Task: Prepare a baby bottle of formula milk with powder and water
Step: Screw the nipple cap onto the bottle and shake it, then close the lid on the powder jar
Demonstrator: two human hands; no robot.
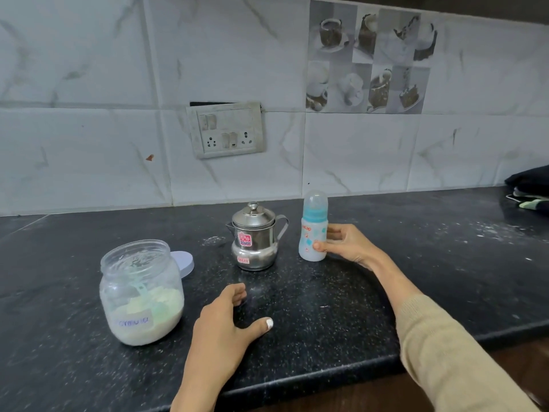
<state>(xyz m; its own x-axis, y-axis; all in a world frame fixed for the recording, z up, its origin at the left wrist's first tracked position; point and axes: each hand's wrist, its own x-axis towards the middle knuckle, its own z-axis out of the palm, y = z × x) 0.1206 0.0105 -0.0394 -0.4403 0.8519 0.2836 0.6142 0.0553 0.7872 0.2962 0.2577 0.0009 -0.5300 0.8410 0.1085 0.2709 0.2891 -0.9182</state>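
The right hand [344, 243] has its thumb and fingers curled round the lower body of the baby bottle [314, 230], which stands on the dark counter [416, 263] just right of the lidded steel pot [255, 237], toward the far side. The bottle is upright, its long axis vertical, teat and clear cap pointing straight up, blue collar screwed on. I'd judge the step is bringing it near to be opened: keep the grip low and firm, lift it clear instead of dragging it, and hold it plumb. The left hand [225, 319] rests with fingers loosely spread on the counter, holding nothing (well placed to twist off the collar). The open powder jar [142, 292], scoop inside, stands near left, its lid [185, 261] behind it.
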